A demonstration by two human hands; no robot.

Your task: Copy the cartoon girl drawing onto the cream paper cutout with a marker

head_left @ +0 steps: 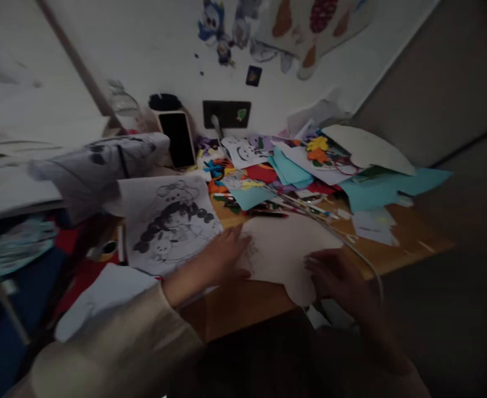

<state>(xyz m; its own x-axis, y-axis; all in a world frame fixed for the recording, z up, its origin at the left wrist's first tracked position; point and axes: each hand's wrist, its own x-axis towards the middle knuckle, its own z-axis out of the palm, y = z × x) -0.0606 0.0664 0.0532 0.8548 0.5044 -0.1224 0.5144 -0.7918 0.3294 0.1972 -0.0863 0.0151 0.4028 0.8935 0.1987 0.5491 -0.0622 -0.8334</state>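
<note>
A pale paper cutout (pixel 284 243) with a curved outline and faint marks near its left end lies at the front of the wooden table (pixel 235 312). My left hand (pixel 226 257) rests on the cutout's left end, its fingers apart. At the right side my right hand (pixel 330 273) has its fingers curled round the cutout's edge. Left of the cutout lies a sheet with a line drawing of a braided figure (pixel 177 221), partly behind my left forearm.
Behind the cutout are coloured paper scraps (pixel 263 174), pens and blue paper (pixel 376 190). A phone (pixel 177 141) leans upright near a clear bottle (pixel 125 108). A grey cable (pixel 367 260) crosses the table's right side. Rolled drawings (pixel 114 160) stand left.
</note>
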